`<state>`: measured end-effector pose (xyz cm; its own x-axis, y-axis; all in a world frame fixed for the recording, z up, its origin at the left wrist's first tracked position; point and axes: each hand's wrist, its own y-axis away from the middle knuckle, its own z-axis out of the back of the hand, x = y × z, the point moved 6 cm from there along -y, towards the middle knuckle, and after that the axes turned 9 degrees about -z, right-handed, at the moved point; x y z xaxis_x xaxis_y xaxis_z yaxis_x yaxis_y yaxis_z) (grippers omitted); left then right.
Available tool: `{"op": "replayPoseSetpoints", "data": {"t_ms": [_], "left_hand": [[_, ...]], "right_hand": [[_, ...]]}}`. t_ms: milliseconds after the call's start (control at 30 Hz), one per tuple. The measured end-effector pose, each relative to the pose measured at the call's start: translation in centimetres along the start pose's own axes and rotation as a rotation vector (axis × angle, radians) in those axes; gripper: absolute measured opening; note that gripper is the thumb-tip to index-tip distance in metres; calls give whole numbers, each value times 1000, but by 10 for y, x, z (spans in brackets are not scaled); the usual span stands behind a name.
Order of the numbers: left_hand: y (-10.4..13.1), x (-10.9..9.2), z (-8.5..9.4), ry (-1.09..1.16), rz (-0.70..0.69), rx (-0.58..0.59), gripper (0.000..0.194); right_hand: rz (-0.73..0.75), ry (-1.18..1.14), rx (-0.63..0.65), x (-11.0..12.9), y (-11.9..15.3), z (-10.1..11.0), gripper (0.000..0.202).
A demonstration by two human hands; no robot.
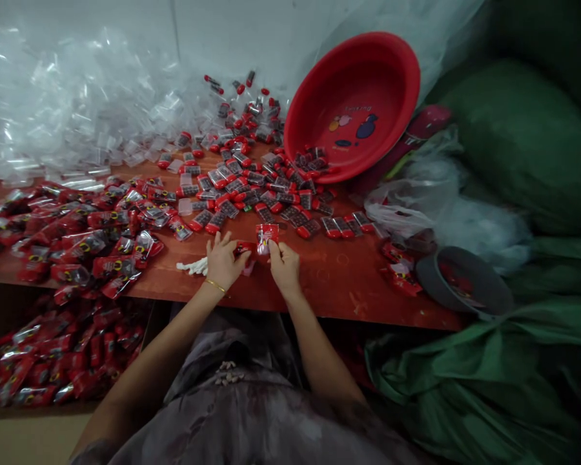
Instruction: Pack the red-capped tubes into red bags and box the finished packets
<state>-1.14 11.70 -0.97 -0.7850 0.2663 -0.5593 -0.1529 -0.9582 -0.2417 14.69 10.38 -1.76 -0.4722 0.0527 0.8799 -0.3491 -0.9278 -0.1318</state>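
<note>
Near the front edge of the table, my right hand (285, 266) pinches a small red printed packet (266, 234) between thumb and fingers. Just beside it, my left hand (223, 259) is closed on a small dark-red piece (243, 247), partly hidden by the fingers. A pinkish bit shows below the piece. White string-like strips (192, 266) lie under and left of my left hand. Beyond both hands spreads a pile of small clear boxes with red ends and dark contents (237, 184).
Filled red packets (82, 239) are heaped at left, with more in a box (72, 361) below. Clear plastic sleeves (68, 103) pile up behind. A red basin (348, 84) leans at the back. To the right are a grey bowl (433, 281) and green sacking (527, 368).
</note>
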Motion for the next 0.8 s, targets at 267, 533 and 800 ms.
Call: {"op": "replayPoseSetpoints", "data": {"t_ms": [267, 533, 800], "left_hand": [[-5, -10, 19, 47, -170, -145, 47], [9, -17, 7, 797, 134, 8, 33], [14, -11, 1, 1157, 424, -86, 34]], "right_hand": [[59, -44, -51, 9, 16, 1, 36], [175, -5, 24, 25, 27, -10, 31], [-56, 527, -1, 3, 27, 30, 40]]}}
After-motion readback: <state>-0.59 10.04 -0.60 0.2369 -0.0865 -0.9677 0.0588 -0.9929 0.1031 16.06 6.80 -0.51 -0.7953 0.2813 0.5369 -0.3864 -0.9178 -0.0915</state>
